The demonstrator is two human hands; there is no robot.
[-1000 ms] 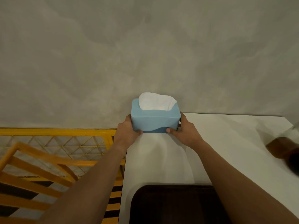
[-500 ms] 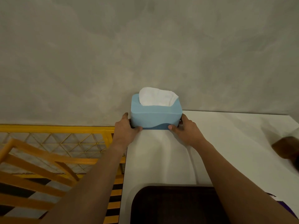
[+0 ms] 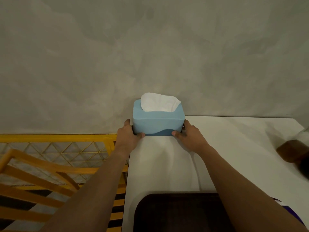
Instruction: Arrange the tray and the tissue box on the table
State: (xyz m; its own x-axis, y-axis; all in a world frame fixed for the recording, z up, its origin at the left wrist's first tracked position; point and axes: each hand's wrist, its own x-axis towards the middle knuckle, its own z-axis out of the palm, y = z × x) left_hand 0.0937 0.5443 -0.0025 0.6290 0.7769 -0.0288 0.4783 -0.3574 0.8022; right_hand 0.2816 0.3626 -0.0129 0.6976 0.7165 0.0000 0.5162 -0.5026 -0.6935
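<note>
Tissue box (image 3: 158, 122), blue with white tissue (image 3: 159, 102) sticking up, sits at the far left corner of the white table (image 3: 234, 148), back against or just short of the grey wall (image 3: 150, 47); contact there can't be told. Left hand (image 3: 127, 137) clasps its left end, right hand (image 3: 189, 136) its right end, thumbs on the front lower edge, both closed on the box. Whether the base is fully down on the table is unclear.

Step in hand looks like final placement. To do it well: set the box flat, square it to the far edge, keep it clear of the left edge where the table drops to the yellow rail (image 3: 56, 136), then let go of both ends together so it doesn't twist.

Dark tray (image 3: 177, 213) lies at the near edge, cut off by the frame bottom and partly covered by the right forearm. Brown object (image 3: 291, 152) at the right edge is blurred, unidentifiable. Fingers behind the box are hidden.
</note>
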